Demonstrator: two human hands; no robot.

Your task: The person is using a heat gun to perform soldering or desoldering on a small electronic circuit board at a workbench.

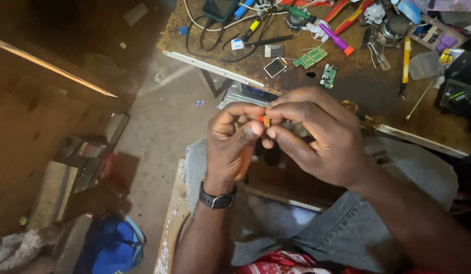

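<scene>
Both hands meet in front of me, above my lap. My left hand (234, 144), with a black watch on its wrist, and my right hand (316, 137) pinch a tiny orange and red part (265, 121) between their fingertips. The part is mostly hidden by the fingers, so its shape is unclear. Just beyond the hands runs the front edge of a worn brown workbench (347, 86).
On the bench lie two small green circuit boards (311, 57), a little dark square screen (274, 67), black and white cables (215, 30), screwdrivers and pens (337, 39), and a clear plastic box (425, 65). A blue bag (114, 246) and wooden pieces sit on the concrete floor at left.
</scene>
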